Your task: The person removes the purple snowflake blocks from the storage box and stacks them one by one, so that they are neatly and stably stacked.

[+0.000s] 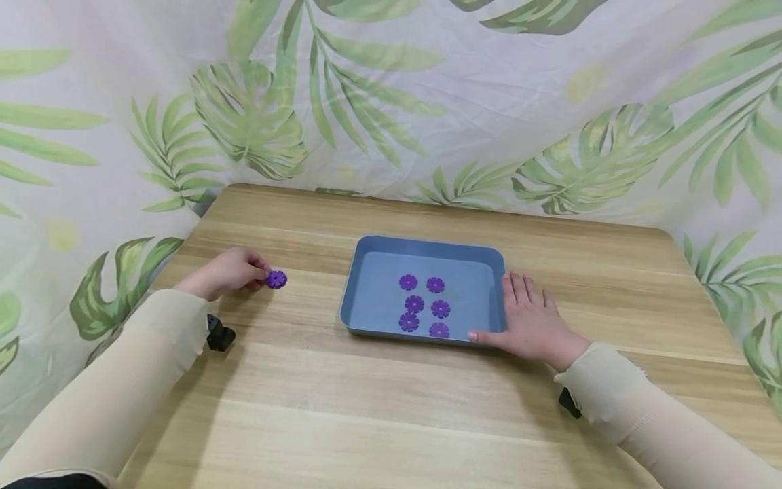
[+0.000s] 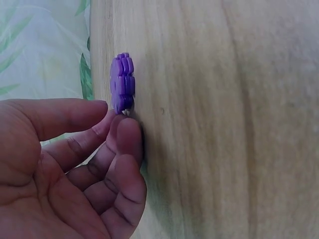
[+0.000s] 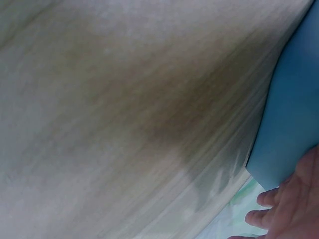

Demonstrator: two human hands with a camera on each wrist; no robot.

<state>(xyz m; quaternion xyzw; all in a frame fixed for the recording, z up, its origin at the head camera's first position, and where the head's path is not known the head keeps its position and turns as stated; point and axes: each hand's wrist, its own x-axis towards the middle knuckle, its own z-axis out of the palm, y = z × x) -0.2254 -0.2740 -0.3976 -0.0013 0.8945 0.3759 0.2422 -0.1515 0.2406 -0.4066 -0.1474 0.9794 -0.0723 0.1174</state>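
Note:
At the left of the table, my left hand [image 1: 235, 269] pinches purple snowflake discs [image 1: 277, 279] by the edge between thumb and fingers. The left wrist view shows them side-on, seemingly a small stack [image 2: 123, 82] just above the wood. Several more purple discs [image 1: 440, 308] lie flat inside the blue tray [image 1: 349, 299], in two rough columns. My right hand [image 1: 533, 322] rests against the tray's right side, fingers straight and thumb over the near rim. In the right wrist view, part of that hand [image 3: 299, 204] shows beside the tray's blue wall [image 3: 291, 119].
The wooden table [image 1: 305, 407] carries the tray near its middle. Behind and beside it hangs a leaf-patterned cloth [image 1: 391, 102]. Bare wood lies between the left hand and the tray.

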